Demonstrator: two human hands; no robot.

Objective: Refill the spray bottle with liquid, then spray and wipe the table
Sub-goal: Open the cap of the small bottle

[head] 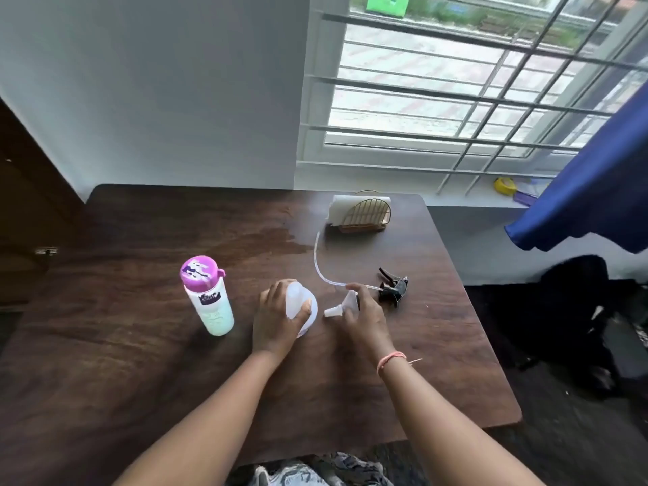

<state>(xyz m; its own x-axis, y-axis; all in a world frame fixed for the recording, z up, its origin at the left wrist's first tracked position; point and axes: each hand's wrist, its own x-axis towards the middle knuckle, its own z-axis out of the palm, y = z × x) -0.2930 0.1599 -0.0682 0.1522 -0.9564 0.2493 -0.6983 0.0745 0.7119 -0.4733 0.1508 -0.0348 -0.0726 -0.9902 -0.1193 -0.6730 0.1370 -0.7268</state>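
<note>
Frame centre, on brown table (pixel 140 363): left hand (pixel 277 317) grips translucent spray bottle (pixel 303 310). Right hand (pixel 364 320) pinches small white funnel (pixel 342 305) just right of bottle. Black sprayer head (pixel 394 287) with tube lies right of centre. Pink-capped bottle (pixel 208 296) stands left.

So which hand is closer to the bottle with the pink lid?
The left hand. It grips the clear spray bottle just right of the pink-lidded bottle. The right hand holds a small funnel farther right.
</note>
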